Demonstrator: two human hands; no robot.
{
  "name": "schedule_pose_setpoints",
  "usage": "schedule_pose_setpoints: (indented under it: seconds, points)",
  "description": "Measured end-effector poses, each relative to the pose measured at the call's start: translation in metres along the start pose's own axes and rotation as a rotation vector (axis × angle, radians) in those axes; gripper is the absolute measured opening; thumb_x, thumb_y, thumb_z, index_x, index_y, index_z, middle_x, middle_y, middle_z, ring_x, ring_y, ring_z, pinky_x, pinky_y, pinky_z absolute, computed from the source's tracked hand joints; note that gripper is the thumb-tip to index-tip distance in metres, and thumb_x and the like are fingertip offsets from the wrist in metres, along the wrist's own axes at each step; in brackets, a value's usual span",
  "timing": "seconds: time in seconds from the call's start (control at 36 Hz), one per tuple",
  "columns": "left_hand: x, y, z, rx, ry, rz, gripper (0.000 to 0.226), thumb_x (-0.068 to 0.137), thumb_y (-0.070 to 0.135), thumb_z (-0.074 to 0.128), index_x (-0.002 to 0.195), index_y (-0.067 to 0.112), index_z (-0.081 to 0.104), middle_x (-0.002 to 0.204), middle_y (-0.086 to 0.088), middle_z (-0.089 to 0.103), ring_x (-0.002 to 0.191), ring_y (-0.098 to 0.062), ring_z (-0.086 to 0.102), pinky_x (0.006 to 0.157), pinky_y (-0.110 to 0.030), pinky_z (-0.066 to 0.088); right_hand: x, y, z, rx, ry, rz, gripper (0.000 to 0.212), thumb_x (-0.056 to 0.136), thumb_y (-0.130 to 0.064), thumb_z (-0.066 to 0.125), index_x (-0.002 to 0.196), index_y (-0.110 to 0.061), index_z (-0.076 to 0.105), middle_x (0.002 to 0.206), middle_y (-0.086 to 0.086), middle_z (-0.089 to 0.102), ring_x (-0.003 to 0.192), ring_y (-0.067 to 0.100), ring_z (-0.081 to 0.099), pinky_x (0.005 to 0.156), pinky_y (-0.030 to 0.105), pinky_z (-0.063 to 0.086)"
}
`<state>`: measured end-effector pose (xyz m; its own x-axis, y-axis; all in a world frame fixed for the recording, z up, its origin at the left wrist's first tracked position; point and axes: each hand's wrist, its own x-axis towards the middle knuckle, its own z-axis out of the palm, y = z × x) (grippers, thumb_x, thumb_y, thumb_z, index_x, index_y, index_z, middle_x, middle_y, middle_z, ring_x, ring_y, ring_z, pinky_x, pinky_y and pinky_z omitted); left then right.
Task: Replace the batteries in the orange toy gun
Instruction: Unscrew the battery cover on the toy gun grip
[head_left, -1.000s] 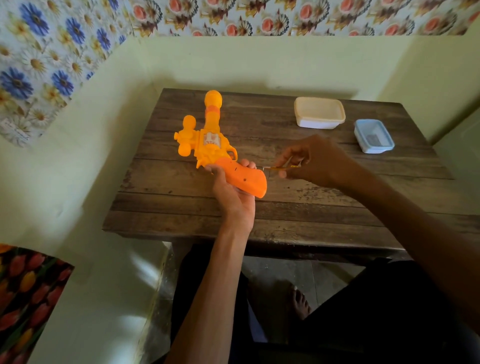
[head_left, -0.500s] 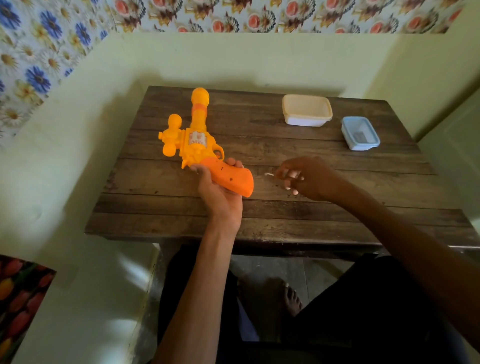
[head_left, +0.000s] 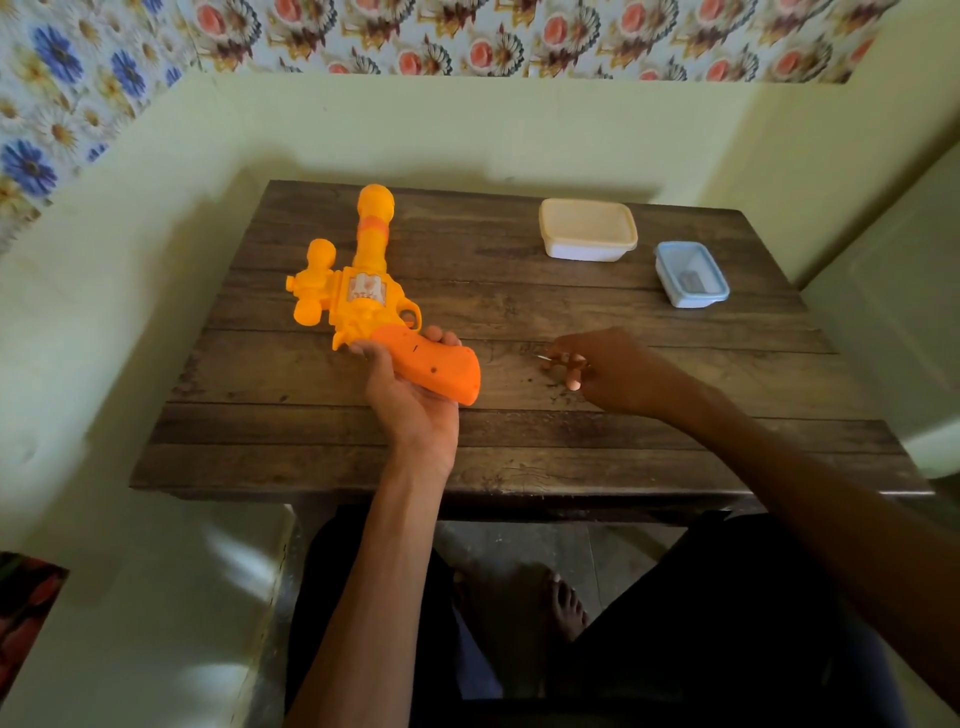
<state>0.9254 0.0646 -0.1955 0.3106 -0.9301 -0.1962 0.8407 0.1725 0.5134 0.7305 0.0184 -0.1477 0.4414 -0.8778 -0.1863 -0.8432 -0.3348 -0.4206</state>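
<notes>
Here, the left hand (head_left: 415, 400) wraps its fingers around the grip of the bright orange plastic toy gun (head_left: 374, 306) above the dark wooden tabletop (head_left: 519, 452), while just right of the gun the right hand (head_left: 602, 369) pinches a thin metal tool (head_left: 545, 357), which should probably meet the grip's screw squarely.

Home corner: worn wooden table (head_left: 519, 457) against pale yellow walls, floral wallpaper (head_left: 467, 36) above, lidded plastic food containers (head_left: 588, 228), bare floor.

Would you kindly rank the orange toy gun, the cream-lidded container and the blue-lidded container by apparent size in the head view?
1. orange toy gun, clearly largest, though it also sits nearest the camera.
2. cream-lidded container.
3. blue-lidded container, smallest, and no farther away than the cream one, so that ranking seems safe.
</notes>
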Motion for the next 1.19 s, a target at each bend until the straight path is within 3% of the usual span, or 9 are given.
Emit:
schedule_pose_setpoints:
  seconds: [0.06,0.17,0.28,0.33,0.47,0.61,0.86,1.0,1.19]
  points:
    - [0.000,0.000,-0.001,-0.004,-0.007,0.000,0.061,0.098,0.060,0.030,0.130,0.010,0.044,0.084,-0.010,0.062,0.083,-0.025,0.060,0.099,-0.045,0.044,0.000,0.005,0.000,0.018,0.032,0.026,0.035,0.087,-0.003,0.053,0.080,-0.037,0.055,0.079,-0.012,0.058,0.083,0.015,0.058,0.074,0.030,0.046]
    - [0.001,-0.001,-0.001,0.006,-0.006,0.006,0.070,0.098,0.062,0.029,0.141,0.008,0.039,0.085,-0.010,0.061,0.083,-0.024,0.061,0.099,-0.045,0.044,-0.002,0.008,-0.008,0.067,0.152,0.083,0.030,0.090,-0.007,0.057,0.111,-0.023,0.070,0.092,-0.006,0.065,0.085,0.013,0.059,0.076,0.028,0.046]
    - [0.002,-0.001,0.000,0.015,-0.012,0.007,0.068,0.098,0.062,0.029,0.138,0.009,0.041,0.084,-0.010,0.061,0.082,-0.024,0.060,0.098,-0.045,0.044,0.000,0.001,-0.016,0.462,0.208,0.280,0.026,0.090,-0.016,0.064,0.114,-0.026,0.068,0.089,-0.004,0.070,0.068,0.007,0.066,0.053,0.016,0.047]
    - [0.001,-0.002,0.001,0.027,-0.020,0.009,0.065,0.098,0.061,0.029,0.134,0.010,0.043,0.085,-0.010,0.061,0.083,-0.024,0.060,0.098,-0.044,0.044,0.006,-0.007,-0.013,0.589,0.199,0.341,0.025,0.086,-0.011,0.068,0.110,-0.019,0.070,0.096,0.001,0.072,0.071,0.009,0.069,0.055,0.018,0.051]
    - [-0.001,-0.001,0.002,0.038,-0.022,0.011,0.062,0.097,0.061,0.031,0.128,0.010,0.045,0.086,-0.010,0.062,0.083,-0.024,0.061,0.097,-0.044,0.045,0.035,-0.033,0.021,0.368,0.273,0.372,0.012,0.075,-0.019,0.077,0.086,-0.023,0.076,0.086,-0.002,0.073,0.077,0.014,0.070,0.072,0.034,0.061]
    - [0.000,0.002,0.001,0.042,-0.020,0.018,0.063,0.098,0.061,0.029,0.128,0.008,0.044,0.086,-0.010,0.061,0.084,-0.023,0.062,0.092,-0.039,0.049,0.052,-0.058,0.039,0.110,0.424,0.422,0.025,0.075,-0.031,0.069,0.098,-0.023,0.071,0.097,0.001,0.069,0.091,0.025,0.066,0.075,0.035,0.056]
    - [-0.001,0.001,0.002,0.049,-0.026,0.033,0.061,0.099,0.062,0.026,0.125,0.010,0.044,0.085,-0.009,0.061,0.084,-0.023,0.061,0.092,-0.041,0.046,0.043,-0.053,0.043,0.195,0.442,0.351,0.021,0.076,-0.039,0.073,0.094,-0.027,0.074,0.097,-0.003,0.071,0.089,0.019,0.066,0.074,0.034,0.056]
    - [-0.001,0.001,0.002,0.033,-0.027,0.029,0.059,0.098,0.062,0.028,0.124,0.012,0.045,0.086,-0.010,0.062,0.086,-0.024,0.060,0.097,-0.044,0.045,0.023,-0.027,0.011,0.251,0.506,0.284,0.007,0.086,-0.020,0.070,0.087,-0.023,0.076,0.085,-0.009,0.074,0.071,0.003,0.065,0.072,0.024,0.055]
    - [0.000,-0.005,0.003,0.017,-0.006,0.017,0.063,0.098,0.062,0.028,0.129,0.010,0.044,0.087,-0.010,0.062,0.085,-0.024,0.061,0.100,-0.045,0.044,0.018,0.014,-0.003,0.292,0.426,0.337,0.001,0.081,-0.021,0.076,0.082,-0.021,0.075,0.074,-0.008,0.071,0.069,0.006,0.067,0.078,0.036,0.059]
